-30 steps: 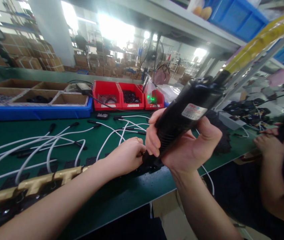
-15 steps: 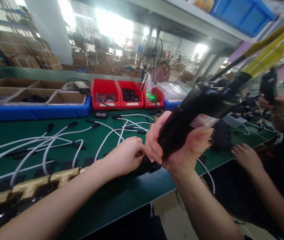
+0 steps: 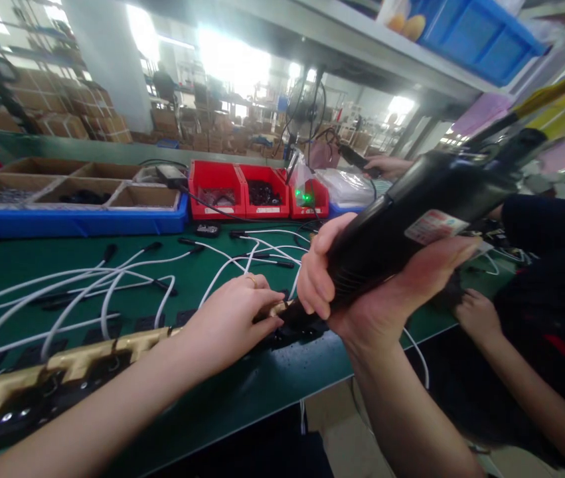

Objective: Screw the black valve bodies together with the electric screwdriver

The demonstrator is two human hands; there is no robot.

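Black, smooth, tube-shaped tool (image 3: 396, 229) with one white sticker (image 3: 435, 227), tilted nose-down over green table (image 3: 307, 375). Right hand (image 3: 362, 292) wrapped round it, fingers curled tight. Left hand (image 3: 235, 315) beside tool's nose: finger and thumb nearly together, pinching one small gold piece (image 3: 277, 309). Across from me, three boxy red plastic bins (image 3: 242, 199); several bendy white wires (image 3: 104, 322).

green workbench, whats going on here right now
The person's right hand grips a black handheld tool, tilted with its lower end down by the left hand, whose fingers pinch a small gold-coloured piece. A row of gold-coloured fittings lies on the workbench, with white cables behind it and red bins farther back. At right, a co-worker's hand is at the bench.
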